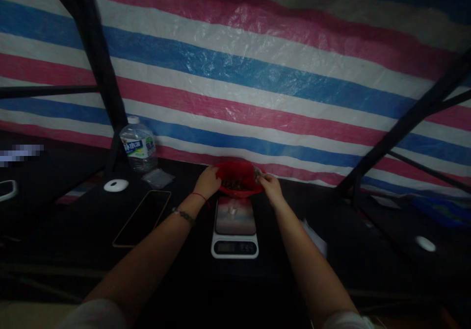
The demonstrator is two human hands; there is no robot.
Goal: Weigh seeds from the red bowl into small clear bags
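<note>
Nearest to us, two forearms in pale sleeves reach forward over the black desk, the left one wearing a thin red cord and a beaded bracelet. Between them we see a white scale, its display end towards us and its long axis running almost straight away from us. On its shiny plate there is a small pale spot; we cannot tell if it is an object or a glint.

To the left, a dark phone lies flat beside the forearm, slanting away and to the right. A pale sheet shows just beyond the right forearm, partly hidden by it.

Past the scale, we find the red container between the hands, its near edge just over the far end of the plate. The left hand grips its left rim, fingers closed; the right hand pinches the right rim, with a greyish patch at the fingertips that we cannot make out. The container's mouth opens upwards and towards us, longest from left to right, and small brownish pieces lie inside.

Farther left, we notice a white oval object, a clear packet and a labelled plastic bottle standing upright. Behind everything hangs a striped sheet in red, white and blue.
</note>
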